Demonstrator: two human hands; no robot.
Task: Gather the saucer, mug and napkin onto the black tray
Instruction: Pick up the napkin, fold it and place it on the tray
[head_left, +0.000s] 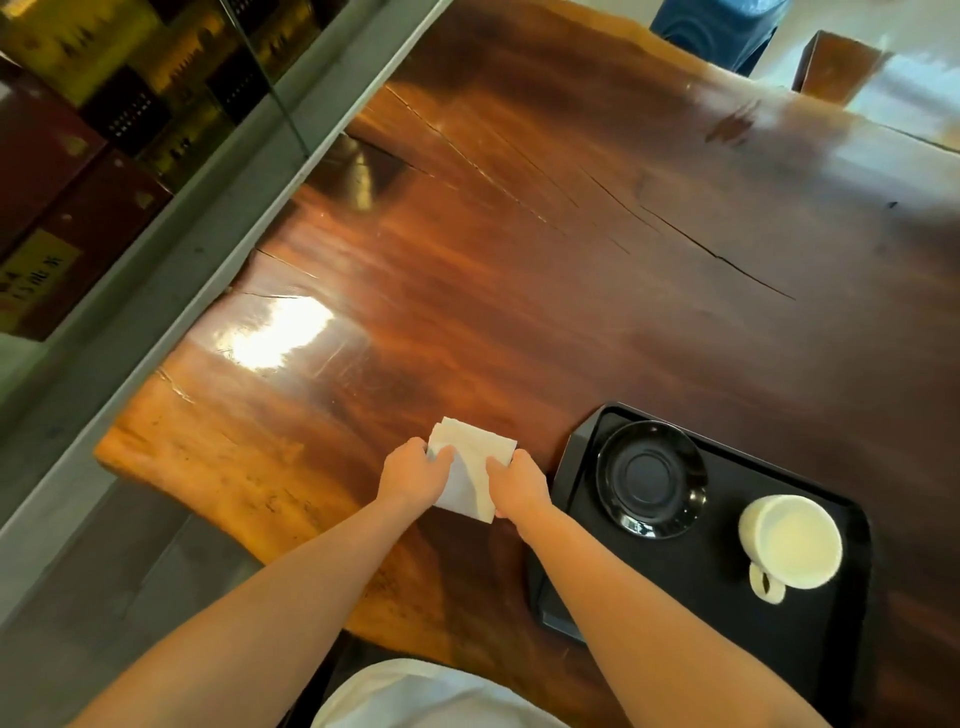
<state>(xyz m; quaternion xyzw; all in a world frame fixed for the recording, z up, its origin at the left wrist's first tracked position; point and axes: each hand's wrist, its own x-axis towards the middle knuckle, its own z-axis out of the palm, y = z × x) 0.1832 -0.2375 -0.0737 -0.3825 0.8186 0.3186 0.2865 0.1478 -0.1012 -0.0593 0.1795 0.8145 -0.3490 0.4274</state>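
Observation:
A white folded napkin (470, 460) lies on the wooden table, left of the black tray (691, 582). My left hand (413, 475) grips its left edge and my right hand (517, 480) grips its right edge. A black saucer (652, 478) sits in the tray's far left corner. A cream mug (789, 540) stands upright on the tray to the right of the saucer, its handle pointing toward me.
The glossy wooden table (519, 270) stretches far ahead and to the right, with long cracks in its surface. A grey ledge (171, 270) and a glass-fronted shelf of boxes run along the left. The table's near edge lies just in front of my body.

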